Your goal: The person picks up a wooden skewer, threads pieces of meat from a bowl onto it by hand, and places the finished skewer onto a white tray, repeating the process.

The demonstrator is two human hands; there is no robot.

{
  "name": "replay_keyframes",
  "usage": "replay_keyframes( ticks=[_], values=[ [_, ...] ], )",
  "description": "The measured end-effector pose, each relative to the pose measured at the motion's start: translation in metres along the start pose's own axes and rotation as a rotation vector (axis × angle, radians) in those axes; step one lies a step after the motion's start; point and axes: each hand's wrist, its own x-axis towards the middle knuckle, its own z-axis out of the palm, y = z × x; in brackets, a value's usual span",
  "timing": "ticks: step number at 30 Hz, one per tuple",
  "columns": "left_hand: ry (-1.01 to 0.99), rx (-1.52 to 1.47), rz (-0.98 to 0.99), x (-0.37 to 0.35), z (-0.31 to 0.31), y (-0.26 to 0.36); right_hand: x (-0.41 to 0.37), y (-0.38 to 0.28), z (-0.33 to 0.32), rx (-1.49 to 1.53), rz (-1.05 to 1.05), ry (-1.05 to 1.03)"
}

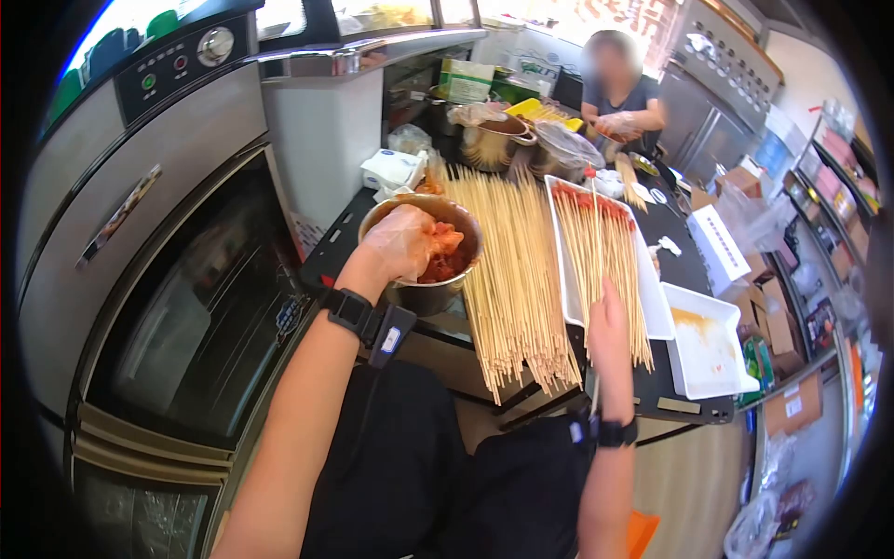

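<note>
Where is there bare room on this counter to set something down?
Bare dark counter lies between the long skewer tray and the white box; the near white tray is almost bare. From the bowl across the skewer pile it is crowded, as is the far end by the pots.

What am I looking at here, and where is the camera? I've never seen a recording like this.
This is a single picture from a camera worn on a person's head, looking down at their own two arms. No machine is involved. The left hand, in a thin clear glove, reaches into a metal bowl of reddish meat pieces; whether it grips any is hidden. The right hand pinches a skewer over a white tray of loaded skewers. Between bowl and tray lies a pile of bare sticks. A second white tray sits to the right. Another person works at the far end of the black counter.
</note>
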Motion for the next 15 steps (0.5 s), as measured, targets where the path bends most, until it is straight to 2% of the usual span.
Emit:
replay_keyframes(
  ticks=[1, 2, 3, 4, 5, 7, 9, 10, 11, 12, 14, 15],
  values=[
    [-0.002, 0.000, 0.014, 0.002, 0.005, -0.005, 0.015, 0.009, -0.014, -0.147, 0.142, -0.086],
    [0.054, 0.049, 0.038, 0.004, 0.012, -0.013, 0.033, 0.037, -0.017, -0.247, 0.047, -0.057],
    [0.112, 0.098, 0.056, 0.005, 0.017, -0.016, 0.050, 0.055, -0.018, -0.248, 0.049, -0.053],
    [0.078, 0.143, 0.083, 0.000, 0.006, -0.008, 0.066, 0.069, -0.019, -0.324, 0.010, -0.043],
    [0.080, 0.143, 0.082, 0.008, 0.025, -0.022, 0.079, 0.079, -0.018, -0.402, -0.032, -0.036],
    [0.291, -0.497, 0.281, 0.031, 0.077, -0.060, 0.103, 0.085, -0.015, -0.509, 0.006, -0.090],
    [0.308, -0.513, 0.314, 0.031, 0.075, -0.059, 0.113, 0.098, -0.013, -0.618, 0.051, -0.147],
    [0.321, -0.530, 0.347, 0.031, 0.075, -0.057, 0.116, 0.109, -0.011, -0.775, 0.014, -0.188],
    [0.322, -0.532, 0.344, 0.030, 0.074, -0.056, 0.115, 0.106, -0.009, -0.930, -0.025, -0.229],
    [0.280, -0.575, 0.287, 0.030, 0.073, -0.056, 0.112, 0.104, -0.007, -0.931, -0.028, -0.232],
    [0.236, -0.624, 0.217, 0.027, 0.069, -0.055, 0.096, 0.092, 0.002, -0.908, -0.339, 0.044],
    [0.276, -0.643, 0.266, 0.027, 0.065, -0.052, 0.089, 0.079, 0.007, -0.908, -0.342, 0.033]
  ],
)
